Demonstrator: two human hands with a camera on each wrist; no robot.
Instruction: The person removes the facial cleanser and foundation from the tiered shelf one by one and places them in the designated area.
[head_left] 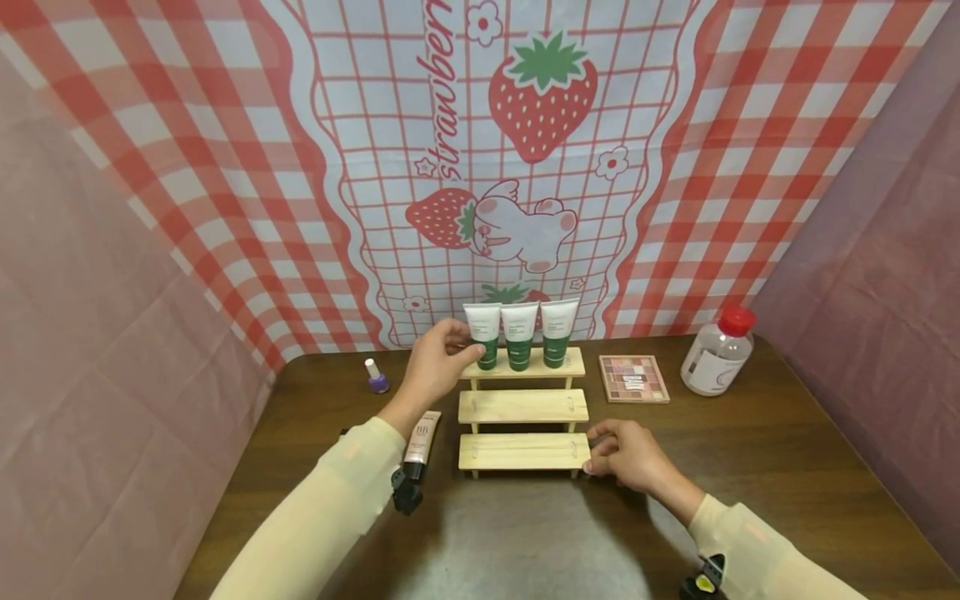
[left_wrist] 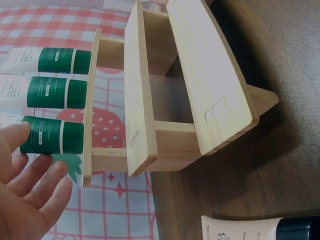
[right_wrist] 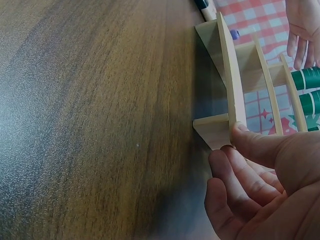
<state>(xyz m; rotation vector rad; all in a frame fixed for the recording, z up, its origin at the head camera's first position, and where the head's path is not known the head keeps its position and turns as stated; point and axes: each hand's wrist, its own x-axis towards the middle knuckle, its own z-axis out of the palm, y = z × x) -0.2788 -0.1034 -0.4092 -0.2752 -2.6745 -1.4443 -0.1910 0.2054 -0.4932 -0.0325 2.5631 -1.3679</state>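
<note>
A three-step wooden display stand [head_left: 522,407] stands on the table. Along its top step, three white-and-green squeeze tubes [head_left: 519,335] are lined up, caps down. My left hand [head_left: 438,358] is at the leftmost tube [left_wrist: 52,135], its thumb on the front near the green part and its fingers at the side and behind. At the other side, my right hand [head_left: 630,454] pinches the right end of the lowest step [right_wrist: 232,85], thumb on the top face and fingertips beneath the edge. Both lower steps are bare.
Left of the stand lie a BB cream tube [head_left: 422,442] and, farther back, a purple nail polish bottle [head_left: 377,379]. To the right are an eyeshadow palette [head_left: 633,379] and a clear bottle with red cap [head_left: 718,350]. A strawberry-print cloth [head_left: 525,208] hangs behind.
</note>
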